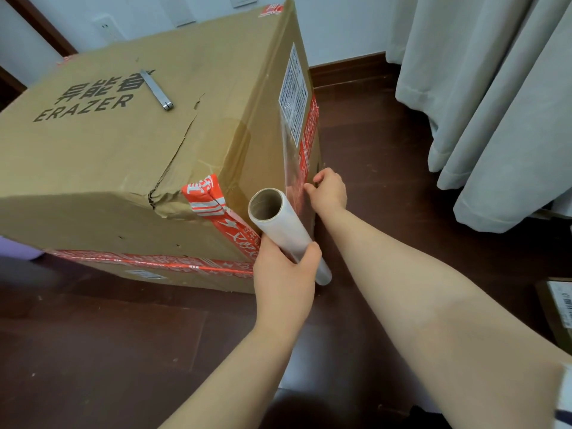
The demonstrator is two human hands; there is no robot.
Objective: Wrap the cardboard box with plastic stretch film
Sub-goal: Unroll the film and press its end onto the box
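While the roll of stretch film (286, 230) is gripped in the left hand (283, 274), its free end is pinched by the right hand (328, 190) against the floor-standing cardboard box (130, 156), which is otherwise barely wrapped

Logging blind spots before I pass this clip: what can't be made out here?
Head view:
- Cardboard box far and left faces: hidden by its own bulk and the left frame edge.
- Film end: covered by the right hand pinching it at the box corner.
- Shipping label print: too small, steeply angled.
- Metal tool on the box top: too small to identify.
- Small parcel: cut off by the right edge.
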